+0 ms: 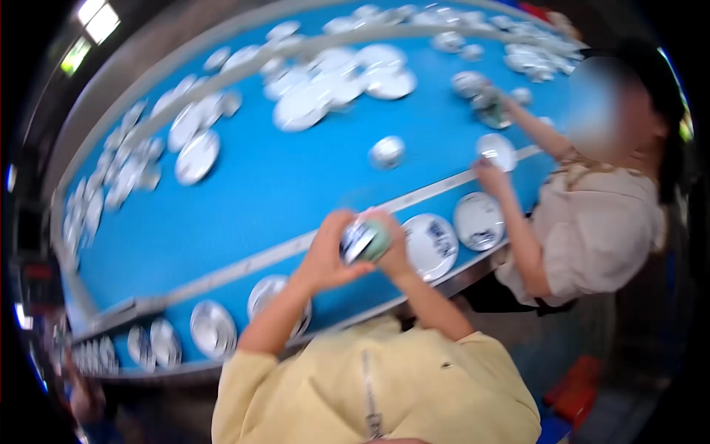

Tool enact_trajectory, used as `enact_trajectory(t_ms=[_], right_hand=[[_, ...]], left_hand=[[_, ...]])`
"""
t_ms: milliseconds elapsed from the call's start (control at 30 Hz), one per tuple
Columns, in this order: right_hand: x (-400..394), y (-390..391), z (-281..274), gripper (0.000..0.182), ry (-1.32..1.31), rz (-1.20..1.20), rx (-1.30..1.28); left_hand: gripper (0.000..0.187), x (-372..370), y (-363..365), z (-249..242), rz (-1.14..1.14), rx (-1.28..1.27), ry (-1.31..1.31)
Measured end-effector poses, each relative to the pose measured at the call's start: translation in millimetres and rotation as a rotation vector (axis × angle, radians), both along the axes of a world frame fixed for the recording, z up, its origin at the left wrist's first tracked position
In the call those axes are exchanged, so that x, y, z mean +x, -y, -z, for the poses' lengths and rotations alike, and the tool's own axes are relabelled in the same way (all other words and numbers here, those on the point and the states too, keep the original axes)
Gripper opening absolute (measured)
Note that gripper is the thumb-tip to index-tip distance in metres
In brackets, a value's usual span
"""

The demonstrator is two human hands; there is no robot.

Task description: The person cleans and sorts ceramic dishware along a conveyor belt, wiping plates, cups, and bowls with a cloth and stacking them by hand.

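Observation:
Over the belt's near divider, my left hand [323, 251] is closed round a small blue-and-white ceramic piece [356, 238], probably a cup or bowl. My right hand [396, 248] is closed on a pale green thing [376, 240] that sits against the piece; blur hides whether it is a cloth or part of the ware. Right of my hands lies a white plate with a blue pattern [430, 248], with a second patterned plate [479, 222] beyond it. Partly behind my left forearm is another stack of plates [268, 292].
The blue conveyor [251, 200] carries many white dishes, including a plate cluster [303, 107] and a lone bowl [387, 152]. A pale divider rail [237, 270] separates the near strip, where stacked plates [213, 331] stand. At right, a co-worker [592, 229] handles dishes.

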State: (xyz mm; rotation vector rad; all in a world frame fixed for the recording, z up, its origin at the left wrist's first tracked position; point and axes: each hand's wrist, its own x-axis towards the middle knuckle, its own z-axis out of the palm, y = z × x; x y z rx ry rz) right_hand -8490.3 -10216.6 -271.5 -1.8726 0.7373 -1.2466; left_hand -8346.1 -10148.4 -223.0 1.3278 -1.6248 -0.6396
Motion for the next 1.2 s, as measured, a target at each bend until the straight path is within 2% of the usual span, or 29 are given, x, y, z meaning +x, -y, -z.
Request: enact_trajectory(t_ms=[33, 100, 133, 167, 200, 233, 267, 333, 367, 400, 467, 500, 567, 633, 700, 767, 800, 867, 933, 967, 1000, 1033, 1067, 1100, 1133, 1167, 1200], right_hand=[[-11, 19, -8, 0.033, 0.023, -0.049, -0.087], [-35, 66, 6, 0.031, -0.049, 0.017, -0.064], [-51, 85, 7, 0.034, -0.033, -0.004, 0.086], [-76, 106, -13, 0.036, 0.103, -0.071, 0.416], [-107, 120, -44, 0.038, 0.304, -0.126, 0.736], [-132, 132, -70, 0.041, 0.416, -0.14, 0.897], [-144, 131, -94, 0.044, 0.352, -0.106, 0.813], [-157, 113, -129, 0.046, -0.351, 0.226, -0.107], [-164, 103, -128, 0.043, -0.457, 0.28, -0.301], [-166, 90, -116, 0.041, -0.408, 0.19, -0.195], [-168, 58, -80, 0.036, -0.223, -0.013, 0.203], [-170, 45, -60, 0.034, -0.142, -0.083, 0.391], [-180, 34, -38, 0.031, -0.082, -0.135, 0.558], [-195, 43, -27, 0.028, -0.115, -0.097, 0.506], [-199, 72, -45, 0.029, -0.316, 0.064, 0.158], [-201, 93, -47, 0.023, -0.487, 0.223, 0.118], [-201, 105, -38, 0.022, -0.584, 0.22, 0.103], [-204, 123, -22, 0.02, -0.667, 0.194, 0.081], [-210, 137, -13, 0.025, -0.92, 0.098, 0.176], [-215, 143, -19, 0.033, -0.839, 0.043, 0.284], [-220, 152, -26, 0.04, -0.597, -0.028, 0.391], [-222, 161, -38, 0.046, -0.36, -0.084, 0.5], [-218, 168, -57, 0.046, -0.36, -0.098, 0.505], [-213, 175, -81, 0.046, -0.286, -0.016, 0.24], [-209, 182, -96, 0.046, -0.21, 0.075, -0.031], [-205, 192, -92, 0.045, -0.356, 0.096, -0.251], [-200, 198, -88, 0.043, -0.505, 0.119, -0.471]], left_hand=[[0.087, -25, 9, 9, -0.046, -0.065, 0.114], [0.089, -58, 29, -9, -0.01, -0.169, 0.017], [0.088, -69, 47, -15, 0.043, -0.28, -0.002], [0.087, -78, 59, -18, 0.082, -0.358, -0.027], [0.082, -87, 65, -27, 0.162, -0.317, -0.023], [0.079, -91, 81, -24, 0.178, -0.277, 0.022], [0.079, -84, 94, -15, 0.121, -0.211, 0.123], [0.082, -70, 140, 36, -0.093, -0.103, 0.193], [0.085, -59, 164, 56, -0.169, -0.066, 0.212], [0.088, -47, 184, 70, -0.239, -0.026, 0.225], [0.09, -28, 210, 69, -0.232, 0.141, 0.478], [0.09, -28, 221, 70, -0.22, 0.16, 0.466], [0.083, -26, 242, 69, -0.235, 0.256, 0.741], [0.078, -21, 257, 103, -0.214, 0.263, 0.73], [0.073, -20, 267, 116, -0.193, 0.247, 0.719], [0.053, -35, 252, 112, -0.22, 0.147, 0.578], [0.053, -44, 248, 107, -0.222, 0.139, 0.58], [0.041, -62, 235, 74, -0.328, 0.621, -0.851], [0.052, -77, 217, 52, -0.166, 0.609, -1.475], [0.064, -80, 212, 51, 0.014, 0.581, -1.533], [0.067, -78, 208, 57, 0.268, 0.563, -1.588], [0.074, -80, 206, 54, 0.403, 0.556, -1.557], [0.077, -91, 204, 42, 0.173, 0.636, -1.51], [0.081, -106, 207, 31, -0.035, 0.712, -1.448], [0.085, -117, 214, 37, -0.103, 0.773, -1.388], [0.084, -127, 218, 33, 0.004, 0.827, -1.274], [0.083, -152, 224, 14, -0.011, 0.828, -1.252]])
